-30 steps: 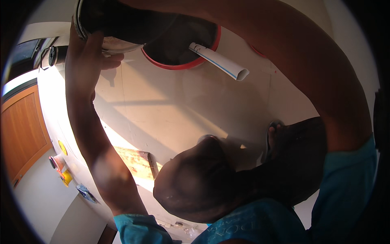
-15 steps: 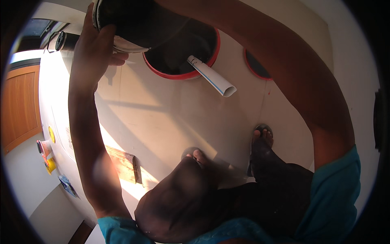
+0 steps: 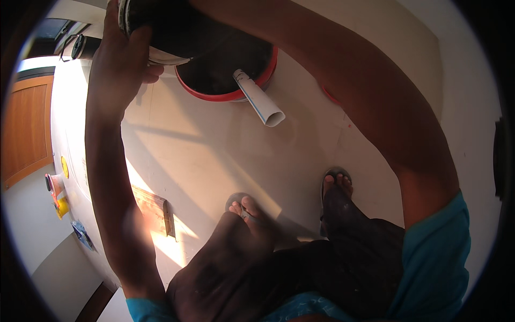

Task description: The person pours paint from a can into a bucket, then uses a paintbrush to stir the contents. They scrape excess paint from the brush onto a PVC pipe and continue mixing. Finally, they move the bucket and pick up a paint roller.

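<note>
At the top of the view, my left hand is closed on the rim of a dark bucket with a pale, crusted edge. The bucket is tilted, and its upper part runs out of the picture. My right forearm reaches across to the bucket's far side, with the hand itself beyond the upper edge. Below and behind the bucket stands a red-rimmed round tub, dark inside. A white pipe-like piece with a thin blue line leans over the tub's rim, its open end toward me.
A stained wooden board lies left of my feet. Part of another red rim shows behind my right arm. A dark cylindrical container stands far left, with small yellow items and a blue packet along the left side.
The view has shifted slightly, so the tub, pipe piece and board appear further left. My left hand keeps its grip on the bucket, and my right arm covers more of the second red rim.
</note>
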Available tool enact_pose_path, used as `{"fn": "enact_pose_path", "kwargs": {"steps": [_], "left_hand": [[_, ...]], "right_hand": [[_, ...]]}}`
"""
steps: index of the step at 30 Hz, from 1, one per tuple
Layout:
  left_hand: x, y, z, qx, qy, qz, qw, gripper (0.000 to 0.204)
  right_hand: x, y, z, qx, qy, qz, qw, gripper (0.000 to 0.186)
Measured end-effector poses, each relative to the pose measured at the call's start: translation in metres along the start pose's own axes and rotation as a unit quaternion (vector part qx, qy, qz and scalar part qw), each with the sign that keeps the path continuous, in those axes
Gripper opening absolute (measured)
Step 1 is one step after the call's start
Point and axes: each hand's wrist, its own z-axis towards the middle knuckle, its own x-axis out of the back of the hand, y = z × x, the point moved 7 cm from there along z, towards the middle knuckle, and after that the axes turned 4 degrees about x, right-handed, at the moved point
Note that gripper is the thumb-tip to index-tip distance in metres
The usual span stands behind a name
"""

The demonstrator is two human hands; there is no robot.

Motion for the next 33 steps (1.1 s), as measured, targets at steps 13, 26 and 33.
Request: {"fn": "enact_pose_path", "kwargs": {"steps": [13, 26, 33], "left_hand": [[-0.009, -0.003, -0.01, 0.061, 0.026, -0.123, 0.99, 0.083], [-0.021, 0.026, -0.039, 0.088, 0.078, -0.08, 0.99, 0.081], [-0.029, 0.027, -0.057, 0.12, 0.146, -0.11, 0.976, 0.073]], "right_hand": [[-0.011, -0.001, -0.007, 0.016, -0.018, -0.024, 0.999, 0.025], [-0.024, 0.002, -0.021, 0.054, -0.043, -0.122, 0.99, 0.023], [-0.045, 0.004, -0.024, -0.022, -0.095, -0.021, 0.995, 0.026]]}}
